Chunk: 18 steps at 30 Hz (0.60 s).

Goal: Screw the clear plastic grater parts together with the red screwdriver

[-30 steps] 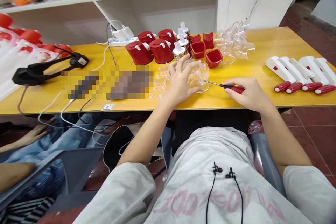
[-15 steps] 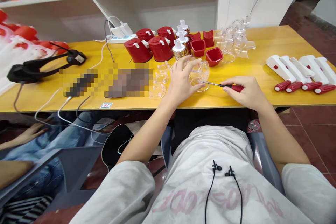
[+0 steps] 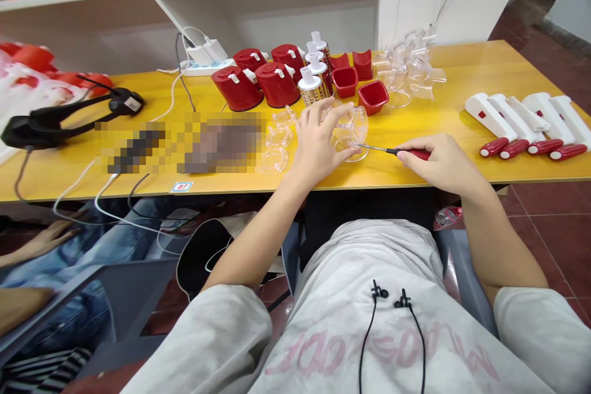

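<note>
My left hand (image 3: 318,143) is wrapped round a clear plastic part (image 3: 354,126) with a round rim, holding it on the yellow table (image 3: 462,80). In my right hand (image 3: 436,163) is a screwdriver (image 3: 409,152) with a red and black handle. Its metal shaft points left, and the tip meets the clear part close to my left thumb; whether it sits in a screw is too small to tell. Just left of my left hand lie several clear round plastic pieces (image 3: 276,160).
Behind my hands stand red housings (image 3: 237,87), metal grater drums (image 3: 313,87), red cups (image 3: 373,97) and more clear parts (image 3: 409,71). White handles with red grips (image 3: 492,120) lie at the right. A black headset (image 3: 78,114) and cables are at the left, where another person sits.
The view has shifted slightly. My right hand has changed its hold a little on the screwdriver handle; the tip stays at the clear part, and my left hand keeps its grip.
</note>
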Available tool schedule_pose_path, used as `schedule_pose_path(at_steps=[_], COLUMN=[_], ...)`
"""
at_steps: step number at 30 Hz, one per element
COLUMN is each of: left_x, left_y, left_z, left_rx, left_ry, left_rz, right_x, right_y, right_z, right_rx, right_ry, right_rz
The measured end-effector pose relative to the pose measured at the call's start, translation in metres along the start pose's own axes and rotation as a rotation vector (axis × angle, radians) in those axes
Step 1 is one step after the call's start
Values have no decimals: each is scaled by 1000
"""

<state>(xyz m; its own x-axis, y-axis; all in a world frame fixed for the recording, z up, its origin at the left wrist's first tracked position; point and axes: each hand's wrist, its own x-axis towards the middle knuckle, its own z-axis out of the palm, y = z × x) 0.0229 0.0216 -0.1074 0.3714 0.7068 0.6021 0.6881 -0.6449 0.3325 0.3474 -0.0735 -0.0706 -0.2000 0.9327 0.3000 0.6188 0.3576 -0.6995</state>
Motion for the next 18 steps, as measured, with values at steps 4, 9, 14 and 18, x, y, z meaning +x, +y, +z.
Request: schedule_pose_path(at_steps=[4,9,14,18], left_x=[0,-1,-2,-3], left_y=[0,1,4,6], left_z=[0,0,-1,1], left_rx=[-6,-20,-23,2], left_ry=[-7,-14,-6,-17], left_rz=[-8,22,47,21], right_x=[2,5,5,4], right_y=[1,2,-3,-10], right_z=[1,-3,-10,-13], right_rx=[173,353,160,53], right_ry=[-1,-123,-302,-280], right_rz=[55,193,200,92])
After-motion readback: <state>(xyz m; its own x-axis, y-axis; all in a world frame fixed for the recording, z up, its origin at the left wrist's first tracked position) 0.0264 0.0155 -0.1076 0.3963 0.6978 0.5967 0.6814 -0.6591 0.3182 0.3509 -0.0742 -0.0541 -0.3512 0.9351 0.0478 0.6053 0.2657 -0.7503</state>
